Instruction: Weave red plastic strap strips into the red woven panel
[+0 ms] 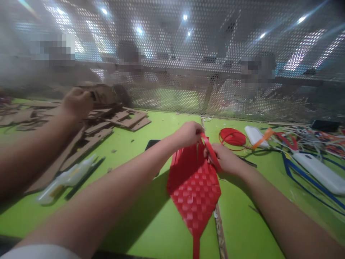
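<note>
A red woven strap piece [192, 190] lies on the green table, its checkered lower half tapering to a single strip that runs off the bottom edge. At its upper edge, my left hand [190, 133] pinches a red plastic strip [210, 151] that arcs over to the right. My right hand [222, 158] is closed at the upper right side of the weave, its fingers partly hidden behind that strip. What exactly the right fingers grip is hard to see, but red strip passes through them.
Another person's hand [77, 104] is over cut brown board pieces [126, 117] at left, near a glue gun [66, 180]. A red strap coil [233, 137], a white phone-like object [256, 136] and tangled strips are at right. A perforated metal screen [172, 72] stands behind.
</note>
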Motion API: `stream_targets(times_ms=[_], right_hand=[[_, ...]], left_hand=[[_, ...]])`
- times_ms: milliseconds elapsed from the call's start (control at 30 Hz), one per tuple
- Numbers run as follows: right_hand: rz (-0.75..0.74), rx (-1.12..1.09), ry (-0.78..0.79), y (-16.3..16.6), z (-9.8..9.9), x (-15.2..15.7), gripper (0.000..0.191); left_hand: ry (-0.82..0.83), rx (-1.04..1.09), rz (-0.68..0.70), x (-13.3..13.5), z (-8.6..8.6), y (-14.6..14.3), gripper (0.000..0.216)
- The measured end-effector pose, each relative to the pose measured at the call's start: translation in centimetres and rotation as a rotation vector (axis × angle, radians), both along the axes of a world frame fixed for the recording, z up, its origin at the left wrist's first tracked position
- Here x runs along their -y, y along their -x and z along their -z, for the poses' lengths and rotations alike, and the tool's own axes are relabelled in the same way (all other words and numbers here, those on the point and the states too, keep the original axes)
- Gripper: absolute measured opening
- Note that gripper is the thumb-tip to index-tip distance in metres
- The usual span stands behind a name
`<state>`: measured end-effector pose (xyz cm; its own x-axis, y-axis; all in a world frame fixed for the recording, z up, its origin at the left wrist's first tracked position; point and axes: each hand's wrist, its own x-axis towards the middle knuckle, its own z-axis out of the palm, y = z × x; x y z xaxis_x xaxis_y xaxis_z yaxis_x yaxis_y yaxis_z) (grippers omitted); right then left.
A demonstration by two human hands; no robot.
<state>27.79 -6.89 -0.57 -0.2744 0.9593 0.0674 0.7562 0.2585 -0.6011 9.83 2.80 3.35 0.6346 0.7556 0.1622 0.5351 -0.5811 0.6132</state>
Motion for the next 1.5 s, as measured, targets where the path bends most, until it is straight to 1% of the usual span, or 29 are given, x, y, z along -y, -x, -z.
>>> stream_targets(times_ms=[133,267,433,567,633,733,900,1067,1200,1367,1500], right_hand=[[-0.005,0.014,-0.009,-0.2,0.4,-0.3,0.017],[-0.019,0.023,-0.023,-0.4,0.9,-0.6,0.019],[-0.014,0.047,-0.024,-0.4,0.9,-0.6,0.019],[-0.009,0.073,-0.035,-0.2,0.6,-0.5,0.016],[-0.007,0.078,-0.024,-0.1,0.4,-0.5,0.016],[0.013,0.074,-0.010,0.0,0.3,-0.4,0.015],[0.058,0.062,0.013,-0.2,0.5,-0.5,0.015],[0.034,0.048,0.060,-0.4,0.8,-0.6,0.012],[0.016,0.069,0.031,-0.2,0.7,-0.5,0.013],[-0.036,0.064,-0.003,-0.4,0.9,-0.6,0.022],[-0.026,0.104,-0.017,-0.6,1.1,-0.8,0.020]], left_hand=[[-0.094,0.063,-0.053,-0.6,0.8,-0.3,0.034],[-0.109,0.076,-0.109,-1.2,1.9,-0.7,0.037],[-0.067,0.047,-0.178,-2.0,2.5,-0.9,0.031],[0.018,0.037,-0.206,-2.7,2.5,-0.9,0.018],[0.050,0.037,-0.205,-3.1,2.5,-0.9,0.017],[0.062,0.046,-0.192,-3.5,2.5,-1.0,0.020],[0.012,0.057,-0.157,-3.1,2.3,-1.3,0.019],[-0.032,0.002,-0.134,-2.5,2.3,-1.3,0.018],[-0.034,-0.017,-0.140,-2.5,2.2,-0.4,0.016],[0.001,-0.053,-0.123,-2.5,1.8,1.5,0.021],[0.008,-0.110,-0.087,-2.3,1.6,2.6,0.021]])
